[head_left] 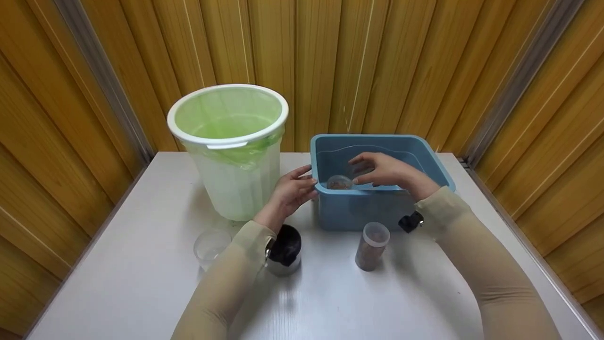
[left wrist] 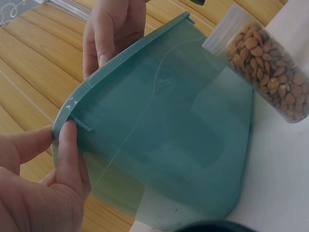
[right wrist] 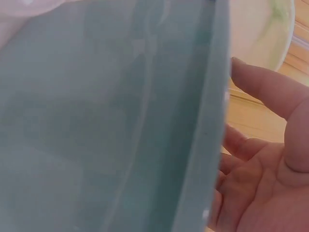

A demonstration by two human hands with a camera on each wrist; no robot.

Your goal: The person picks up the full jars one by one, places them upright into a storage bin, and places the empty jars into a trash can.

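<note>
Over the blue tub (head_left: 427, 158), the head view shows the right hand (head_left: 384, 171) gripping a small clear jar (head_left: 339, 182). Beside it, the left wrist view shows the left hand (left wrist: 46, 186) pinching the tub's corner rim. Right wrist view: tub wall, an open palm beyond.

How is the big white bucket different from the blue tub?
The white bucket is round and tall; the blue tub is boxy and low. The bucket has a green bag inside it; the tub has none. No hand touches the bucket; the left hand holds the tub's rim and the right hand reaches inside it. Both stand open-topped on the table.
</note>
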